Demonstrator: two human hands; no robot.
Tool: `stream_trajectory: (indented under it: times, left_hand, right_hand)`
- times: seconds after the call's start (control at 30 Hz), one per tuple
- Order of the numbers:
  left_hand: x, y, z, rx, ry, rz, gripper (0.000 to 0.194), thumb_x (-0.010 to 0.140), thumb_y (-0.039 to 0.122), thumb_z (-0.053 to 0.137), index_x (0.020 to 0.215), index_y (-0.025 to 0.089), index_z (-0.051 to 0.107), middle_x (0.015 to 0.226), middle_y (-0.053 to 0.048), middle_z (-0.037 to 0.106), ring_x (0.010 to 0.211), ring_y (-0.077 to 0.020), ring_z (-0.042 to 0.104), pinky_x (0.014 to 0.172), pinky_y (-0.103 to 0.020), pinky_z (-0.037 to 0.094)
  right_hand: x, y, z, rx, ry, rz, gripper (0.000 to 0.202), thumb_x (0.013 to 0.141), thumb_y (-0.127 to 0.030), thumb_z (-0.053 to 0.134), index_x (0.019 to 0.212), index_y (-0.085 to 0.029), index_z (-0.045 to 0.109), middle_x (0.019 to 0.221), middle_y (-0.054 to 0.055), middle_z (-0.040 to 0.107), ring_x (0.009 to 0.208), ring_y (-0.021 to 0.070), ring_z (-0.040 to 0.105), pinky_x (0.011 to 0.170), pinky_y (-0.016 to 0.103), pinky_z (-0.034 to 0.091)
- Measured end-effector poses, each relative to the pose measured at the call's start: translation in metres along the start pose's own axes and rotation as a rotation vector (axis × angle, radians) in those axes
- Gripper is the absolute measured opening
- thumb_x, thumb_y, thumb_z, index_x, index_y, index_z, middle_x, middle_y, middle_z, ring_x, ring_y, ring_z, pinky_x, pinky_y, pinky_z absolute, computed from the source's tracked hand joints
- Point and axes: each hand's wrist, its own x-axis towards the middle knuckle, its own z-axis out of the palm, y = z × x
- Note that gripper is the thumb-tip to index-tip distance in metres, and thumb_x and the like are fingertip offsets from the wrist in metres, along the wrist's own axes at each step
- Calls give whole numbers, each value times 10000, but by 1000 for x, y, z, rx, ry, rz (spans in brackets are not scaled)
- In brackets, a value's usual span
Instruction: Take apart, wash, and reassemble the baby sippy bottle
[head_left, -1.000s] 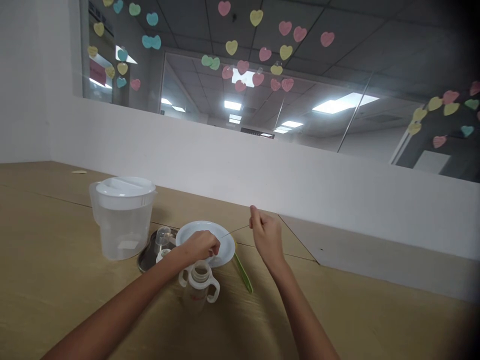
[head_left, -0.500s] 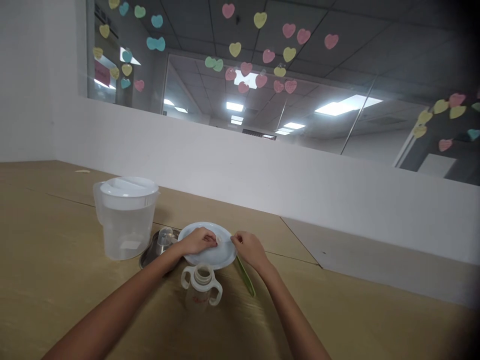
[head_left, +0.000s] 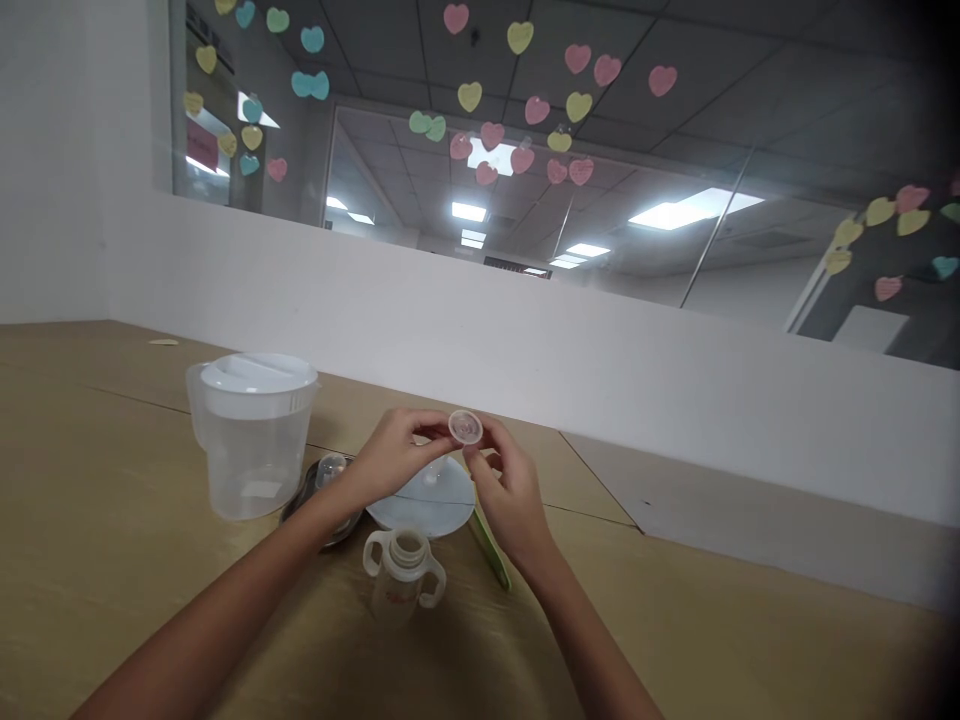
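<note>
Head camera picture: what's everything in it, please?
Pitcher: one, cloudy white, table's left
Tray: one, dark grey, right of the pitcher
Small cup: one, clear, on the tray
Plate: one, pale blue-white, right of the tray
Bottle: one, cloudy with pale handles, in front of the plate
Stick: one, green, right of the plate
Flat scrap: one, tan, far left
Table: one, brown, underneath
Walls: two, white, behind and left
Window: one, see-through, above the back wall
Heart notes: over thirty, pink, yellow, green, blue, on the window
Ceiling lights: several, white, through the window
Disc: one, clear, between the hands
Left hand: one, bare, at the disc's left
Right hand: one, bare, at the disc's right
</note>
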Motion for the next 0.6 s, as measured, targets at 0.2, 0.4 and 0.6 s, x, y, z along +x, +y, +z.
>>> stream_trajectory:
  times: [0.2,0.4,0.6]
  left_hand:
    - [-8,13,2,141,-99,7,157,750,222,537,758,148,676,691,16,648,710,-134,592,633,-199,443]
    - [-18,10,-18,542,-690,-250,649,563,554,674,1139,270,577,1132,-10,613,977,-222,572,739,-247,435]
    - [-23,4,-6,726,-886,-351,658,490,487,716,1107,314,569,1090,21,622,945,-223,581,731,-271,439]
  right_hand:
    - [-2,-18,-9,-142,51,3,210,721,-309,608,873,-165,618,827,47,645,611,127,542,490,224,420]
    - [-1,-24,-16,-119,-68,152,202,703,-317,617,847,-175,609,751,14,620,613,122,535,507,216,420]
    - [-1,-22,-13,97,-225,280,229,691,-325,642,857,-176,588,762,-1,592,593,106,535,487,212,434]
